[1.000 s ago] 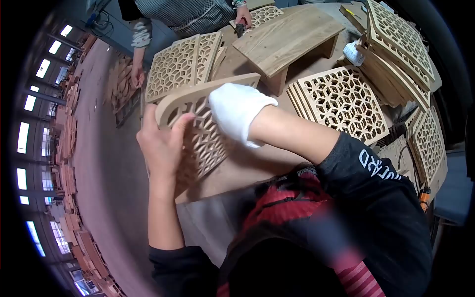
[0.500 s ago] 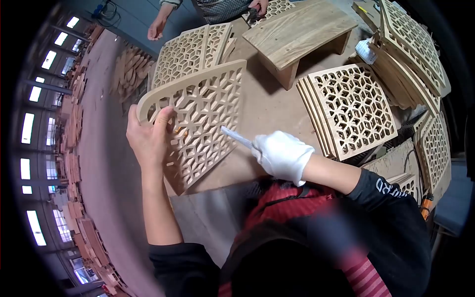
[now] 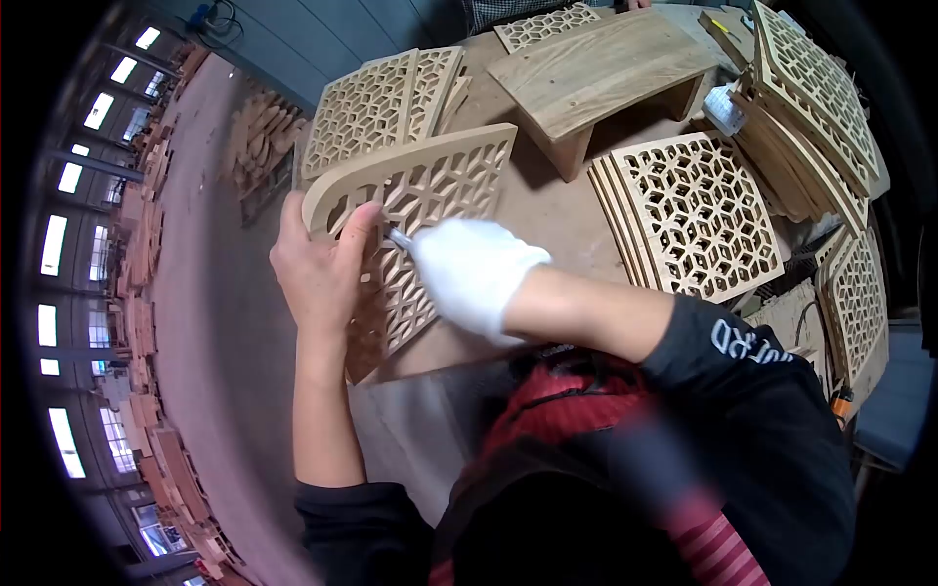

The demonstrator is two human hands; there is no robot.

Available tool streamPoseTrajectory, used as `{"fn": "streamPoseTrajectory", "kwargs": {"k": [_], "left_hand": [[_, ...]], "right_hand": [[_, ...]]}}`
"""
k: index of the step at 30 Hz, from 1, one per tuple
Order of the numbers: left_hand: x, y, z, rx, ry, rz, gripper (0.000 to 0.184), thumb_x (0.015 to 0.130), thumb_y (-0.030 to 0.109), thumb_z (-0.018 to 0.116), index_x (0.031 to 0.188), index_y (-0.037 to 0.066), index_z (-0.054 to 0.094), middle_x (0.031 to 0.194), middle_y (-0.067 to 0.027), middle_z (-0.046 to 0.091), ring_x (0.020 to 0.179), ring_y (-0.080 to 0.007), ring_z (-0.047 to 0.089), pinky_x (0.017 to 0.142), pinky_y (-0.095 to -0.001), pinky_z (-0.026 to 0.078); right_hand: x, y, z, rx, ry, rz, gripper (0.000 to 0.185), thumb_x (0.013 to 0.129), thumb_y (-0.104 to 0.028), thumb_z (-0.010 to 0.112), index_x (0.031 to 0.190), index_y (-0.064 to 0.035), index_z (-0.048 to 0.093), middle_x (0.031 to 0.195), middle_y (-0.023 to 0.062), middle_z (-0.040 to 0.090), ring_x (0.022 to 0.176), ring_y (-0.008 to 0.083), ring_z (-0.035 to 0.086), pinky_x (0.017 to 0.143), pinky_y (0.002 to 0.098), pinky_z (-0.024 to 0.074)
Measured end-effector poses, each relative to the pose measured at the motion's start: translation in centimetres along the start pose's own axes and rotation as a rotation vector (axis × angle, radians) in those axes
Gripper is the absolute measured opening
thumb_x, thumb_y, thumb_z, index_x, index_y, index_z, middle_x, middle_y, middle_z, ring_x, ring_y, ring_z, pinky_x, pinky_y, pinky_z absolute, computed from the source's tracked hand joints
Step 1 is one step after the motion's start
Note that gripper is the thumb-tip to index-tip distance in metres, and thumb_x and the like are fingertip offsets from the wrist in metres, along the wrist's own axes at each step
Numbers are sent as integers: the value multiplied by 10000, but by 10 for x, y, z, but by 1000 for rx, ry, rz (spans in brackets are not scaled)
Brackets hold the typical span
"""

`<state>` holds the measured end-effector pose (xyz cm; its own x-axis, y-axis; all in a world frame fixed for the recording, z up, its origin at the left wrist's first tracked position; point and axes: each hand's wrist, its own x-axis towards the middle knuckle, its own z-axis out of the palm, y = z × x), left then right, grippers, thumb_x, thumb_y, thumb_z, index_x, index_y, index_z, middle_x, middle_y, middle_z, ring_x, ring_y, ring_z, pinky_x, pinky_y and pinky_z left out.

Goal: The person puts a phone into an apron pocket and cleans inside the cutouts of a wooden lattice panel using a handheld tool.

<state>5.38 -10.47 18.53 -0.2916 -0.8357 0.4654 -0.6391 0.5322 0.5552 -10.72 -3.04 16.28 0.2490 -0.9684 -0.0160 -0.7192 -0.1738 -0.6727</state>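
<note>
My left hand [image 3: 322, 269] grips the left edge of a pale wooden lattice panel [image 3: 420, 164], its thumb on the near face. The panel stands tilted on its edge and has a rounded upper left corner. In a white glove, my right hand [image 3: 474, 278] is closed around a thin grey file-like stick [image 3: 399, 238]. The tip of that stick is at the panel's openings, close to my left thumb. The glove covers most of the stick and part of the lattice, and it is slightly blurred.
A low wooden stand [image 3: 596, 73] is on the table beyond the panel. Stacked lattice panels [image 3: 699, 215] lie to the right, with taller stacks [image 3: 816, 98] behind. More panels [image 3: 362, 107] lie at the back left. Part of another person [image 3: 498, 12] shows at the far edge.
My right hand has moved left with the stick, closer to my left thumb. The held panel has shifted slightly right. The other person's hand at the upper left has left the view.
</note>
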Motion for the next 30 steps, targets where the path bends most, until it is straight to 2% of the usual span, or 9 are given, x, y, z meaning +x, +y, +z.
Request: {"fn": "streamPoseTrajectory", "kwargs": {"k": [4, 8, 11, 12, 21, 23, 27, 28, 30], "left_hand": [[3, 8, 5, 20, -37, 1, 430, 809, 283, 812, 1037, -17, 604, 798, -153, 721, 676, -191, 697, 640, -313, 529], [13, -1, 3, 16, -41, -114, 448, 799, 287, 821, 1029, -27, 599, 778, -156, 715, 660, -191, 689, 627, -316, 525], [9, 16, 7, 29, -58, -20, 405, 801, 268, 814, 980, -24, 598, 834, -133, 721, 756, -173, 694, 685, -315, 531], [8, 8, 16, 41, -12, 180, 460, 786, 296, 829, 1015, -25, 594, 695, -173, 686, 601, -241, 688, 597, -335, 518], [19, 24, 22, 35, -88, -24, 429, 785, 271, 825, 1003, -22, 600, 797, -186, 710, 665, -272, 707, 621, -339, 526], [14, 24, 31, 44, -34, 176, 412, 794, 259, 814, 1003, -24, 600, 806, -189, 710, 703, -288, 716, 635, -342, 532], [23, 14, 22, 24, -55, 46, 382, 796, 251, 810, 987, -17, 615, 735, -140, 704, 615, -174, 678, 586, -316, 520], [25, 4, 19, 8, -37, 7, 365, 798, 245, 807, 980, -11, 620, 724, -123, 704, 598, -156, 664, 575, -308, 515], [26, -1, 9, -36, -31, -175, 298, 810, 216, 789, 943, 3, 628, 725, -74, 712, 557, -123, 627, 549, -279, 499]], "right_hand": [[24, -5, 0, -46, 147, -94, 198, 867, -84, 518, 912, 27, 675, 887, 259, 685, 825, 406, 684, 736, 458, 553], [3, -6, -10, -12, -23, 61, 213, 845, -61, 573, 1004, 47, 665, 959, 244, 691, 886, 383, 696, 752, 442, 566], [9, -3, -9, -85, -24, 42, 201, 841, -66, 576, 973, 50, 673, 951, 250, 691, 891, 388, 694, 757, 440, 565], [19, 0, -5, -88, 22, 25, 200, 842, -71, 576, 970, 45, 677, 949, 252, 691, 891, 390, 693, 758, 440, 565], [-4, 10, -16, -27, 7, 37, 213, 866, -93, 518, 927, 43, 669, 856, 263, 684, 825, 411, 682, 739, 462, 547], [11, 13, -13, -69, 118, -17, 207, 843, -62, 538, 948, 55, 672, 927, 268, 682, 884, 407, 685, 753, 456, 555], [-5, 15, -4, -123, 81, -41, 183, 775, -29, 636, 945, 25, 679, 931, 220, 697, 826, 383, 691, 726, 453, 569], [-22, 8, -21, -3, -113, 104, 411, 746, 21, 628, 1157, 20, 640, 960, 215, 691, 847, 379, 684, 761, 449, 566], [-46, 32, 8, 34, -187, 119, 330, 827, -46, 552, 1136, -10, 662, 913, 232, 688, 846, 392, 688, 762, 462, 555]]}}
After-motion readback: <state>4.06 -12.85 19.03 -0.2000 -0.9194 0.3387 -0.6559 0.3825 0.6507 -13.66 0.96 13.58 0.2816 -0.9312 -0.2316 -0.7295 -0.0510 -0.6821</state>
